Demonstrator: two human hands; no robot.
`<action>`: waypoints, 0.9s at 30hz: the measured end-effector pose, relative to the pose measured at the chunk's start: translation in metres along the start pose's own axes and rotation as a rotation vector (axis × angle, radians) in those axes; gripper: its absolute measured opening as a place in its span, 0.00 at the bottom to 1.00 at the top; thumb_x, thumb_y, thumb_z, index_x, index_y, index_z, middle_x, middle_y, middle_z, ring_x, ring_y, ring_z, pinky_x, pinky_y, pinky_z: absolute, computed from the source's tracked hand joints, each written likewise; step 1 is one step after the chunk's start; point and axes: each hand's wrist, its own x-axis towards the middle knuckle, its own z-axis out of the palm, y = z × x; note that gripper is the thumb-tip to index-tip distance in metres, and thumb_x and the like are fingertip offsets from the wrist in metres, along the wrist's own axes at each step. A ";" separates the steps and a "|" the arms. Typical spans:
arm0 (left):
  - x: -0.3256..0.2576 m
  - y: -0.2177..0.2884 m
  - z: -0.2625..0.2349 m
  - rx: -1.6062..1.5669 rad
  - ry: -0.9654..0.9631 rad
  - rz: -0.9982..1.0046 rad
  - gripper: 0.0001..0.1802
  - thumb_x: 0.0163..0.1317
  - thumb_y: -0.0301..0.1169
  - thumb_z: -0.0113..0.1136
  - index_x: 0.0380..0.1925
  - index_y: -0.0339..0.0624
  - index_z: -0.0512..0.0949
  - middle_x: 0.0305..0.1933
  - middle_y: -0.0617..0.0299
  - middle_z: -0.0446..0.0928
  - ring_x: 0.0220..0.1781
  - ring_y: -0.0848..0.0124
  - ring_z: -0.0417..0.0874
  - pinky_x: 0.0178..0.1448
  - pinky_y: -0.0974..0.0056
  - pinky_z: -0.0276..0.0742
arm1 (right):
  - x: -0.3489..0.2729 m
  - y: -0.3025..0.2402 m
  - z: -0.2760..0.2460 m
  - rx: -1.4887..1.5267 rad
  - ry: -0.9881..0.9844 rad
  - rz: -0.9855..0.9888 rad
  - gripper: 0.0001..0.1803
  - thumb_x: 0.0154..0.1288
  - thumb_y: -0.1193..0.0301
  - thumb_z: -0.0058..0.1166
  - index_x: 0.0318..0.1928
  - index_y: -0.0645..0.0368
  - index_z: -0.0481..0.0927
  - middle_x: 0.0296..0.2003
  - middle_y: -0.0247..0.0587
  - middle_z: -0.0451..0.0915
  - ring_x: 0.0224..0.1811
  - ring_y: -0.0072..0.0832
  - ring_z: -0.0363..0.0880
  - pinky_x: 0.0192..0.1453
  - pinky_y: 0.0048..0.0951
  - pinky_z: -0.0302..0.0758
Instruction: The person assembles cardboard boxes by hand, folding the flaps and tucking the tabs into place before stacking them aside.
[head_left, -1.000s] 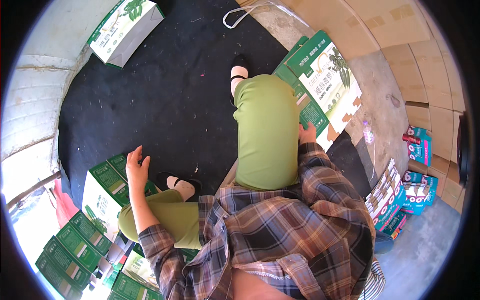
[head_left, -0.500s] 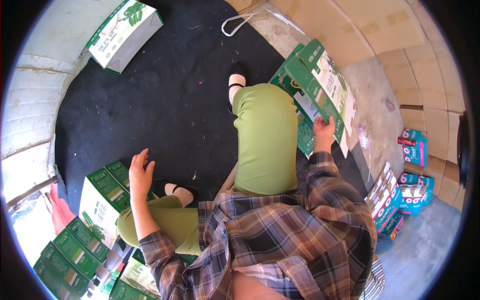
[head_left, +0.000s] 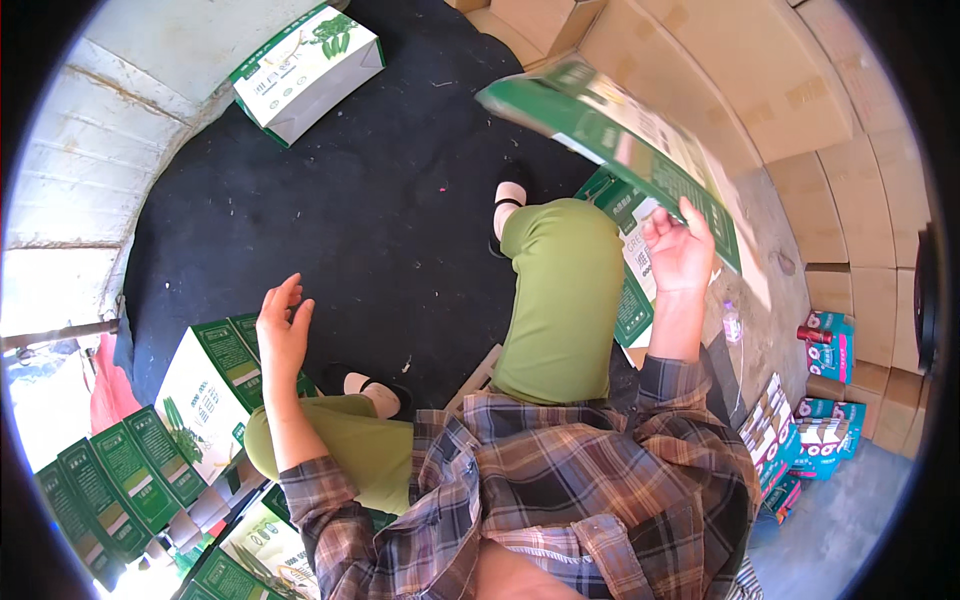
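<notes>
My right hand (head_left: 682, 252) grips the lower edge of a flat green-and-white carton (head_left: 650, 150), which is raised, tilted and partly blurred by motion. Beneath it, beside my right knee, more flat cartons (head_left: 634, 312) of the same print lie on the floor. My left hand (head_left: 284, 328) is in the air above my left leg, fingers loosely spread and holding nothing. Nearest to that hand stands a formed green-and-white box (head_left: 195, 415) with green panels facing up.
Further green boxes (head_left: 140, 478) stand in a row at lower left. Another formed box (head_left: 310, 75) sits on the black mat (head_left: 330, 210) at the far left. Brown cardboard boxes (head_left: 770, 90) line the right side, with teal packs (head_left: 825, 350) and a small bottle (head_left: 732, 322) near them.
My right hand has lifted a flat carton up off the others and swung it toward the back right. My left hand stays raised and free. The view has shifted slightly.
</notes>
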 end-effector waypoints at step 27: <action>-0.019 -0.099 -0.129 -1.226 0.909 -0.072 0.11 0.65 0.34 0.60 0.42 0.39 0.77 0.44 0.63 0.79 0.48 0.71 0.77 0.57 0.63 0.72 | 0.027 0.125 0.220 -0.661 -0.902 -0.104 0.17 0.64 0.74 0.57 0.52 0.66 0.74 0.44 0.38 0.81 0.46 0.20 0.77 0.51 0.25 0.73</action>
